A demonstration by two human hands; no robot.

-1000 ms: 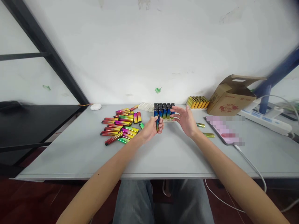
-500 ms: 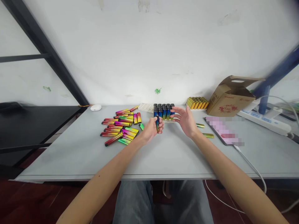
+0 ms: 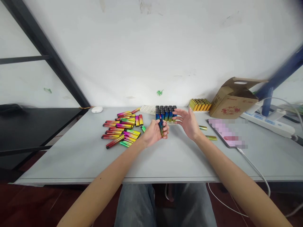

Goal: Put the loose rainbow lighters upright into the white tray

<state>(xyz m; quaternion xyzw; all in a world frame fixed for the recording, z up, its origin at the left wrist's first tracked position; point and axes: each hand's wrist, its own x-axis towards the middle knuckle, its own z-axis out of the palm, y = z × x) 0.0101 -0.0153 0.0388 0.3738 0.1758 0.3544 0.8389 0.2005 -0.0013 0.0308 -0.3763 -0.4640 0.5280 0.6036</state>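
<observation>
My left hand [image 3: 155,132] grips a slim blue-and-rainbow stick [image 3: 161,126], held nearly upright just in front of a block of upright blue sticks with black tops [image 3: 166,113]. My right hand [image 3: 188,121] hovers with its fingers spread to the right of that block, holding nothing. A heap of rainbow-coloured sticks [image 3: 123,128] lies flat on the grey table [image 3: 94,157] to the left of my left hand. Two gold sticks [image 3: 208,134] lie loose to the right of my right hand.
A white holed tray [image 3: 148,109] and a bundle of gold sticks [image 3: 200,104] sit at the back. An open cardboard box [image 3: 234,97], a phone on a cable [image 3: 227,132], a power strip [image 3: 270,122] and a white earbud case [image 3: 97,109] are also on the table.
My left hand has shifted slightly right and nearer with the stick, which now tilts a little. My right hand has barely moved.
</observation>
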